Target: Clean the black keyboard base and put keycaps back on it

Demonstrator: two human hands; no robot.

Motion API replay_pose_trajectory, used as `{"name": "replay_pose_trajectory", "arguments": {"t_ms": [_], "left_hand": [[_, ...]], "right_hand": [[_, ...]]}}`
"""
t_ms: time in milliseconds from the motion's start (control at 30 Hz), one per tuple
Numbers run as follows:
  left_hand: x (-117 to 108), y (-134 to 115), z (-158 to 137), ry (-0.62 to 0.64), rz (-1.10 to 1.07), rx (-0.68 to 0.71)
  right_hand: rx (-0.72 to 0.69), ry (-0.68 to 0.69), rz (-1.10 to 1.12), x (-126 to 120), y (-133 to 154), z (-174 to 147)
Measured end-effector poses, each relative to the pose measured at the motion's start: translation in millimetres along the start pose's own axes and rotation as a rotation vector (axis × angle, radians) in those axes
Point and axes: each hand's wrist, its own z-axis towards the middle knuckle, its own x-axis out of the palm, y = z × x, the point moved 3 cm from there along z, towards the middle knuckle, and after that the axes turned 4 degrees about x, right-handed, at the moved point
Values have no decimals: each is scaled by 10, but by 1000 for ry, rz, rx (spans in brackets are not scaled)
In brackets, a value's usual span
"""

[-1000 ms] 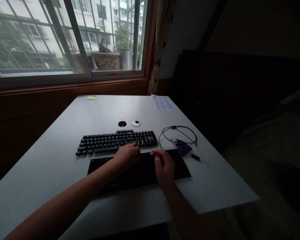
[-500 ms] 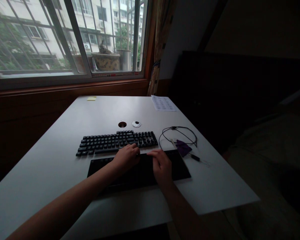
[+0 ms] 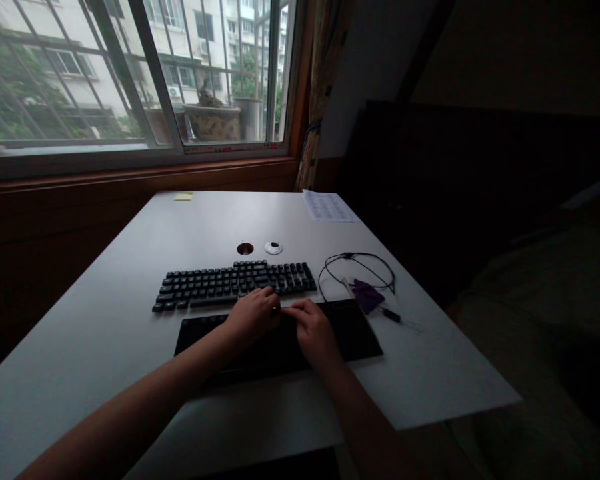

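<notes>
My left hand (image 3: 254,312) is closed above the black keyboard base (image 3: 357,333), fingertips pinched round something small and dark that I cannot make out. Close against its fingertips is my right hand (image 3: 316,330), with the fingers curled and the index finger and thumb pointing left; whatever they pinch is hidden. Just behind the base, dark keycaps (image 3: 210,285) lie in keyboard-like rows on the white table (image 3: 130,267). Both forearms reach over the front of the base and cover part of it.
Right of the base lie a looped black cable (image 3: 391,270), a purple cloth (image 3: 367,297) and a black-handled tool with thin wire prongs (image 3: 393,315). Farther back are a round hole (image 3: 245,249), a white disc (image 3: 273,248), printed paper (image 3: 329,207) and yellow sticky notes (image 3: 183,197).
My right hand has moved left, bringing its fingertips up to those of my left hand. The left hand has stayed nearly in place.
</notes>
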Motion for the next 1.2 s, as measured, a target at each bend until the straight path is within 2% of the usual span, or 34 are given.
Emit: {"name": "replay_pose_trajectory", "arguments": {"t_ms": [533, 1200], "left_hand": [[39, 115, -57, -109, -156, -73], [90, 156, -50, -105, -139, -6]], "right_hand": [[46, 8, 29, -30, 34, 1], [-5, 23, -27, -2, 26, 2]]}}
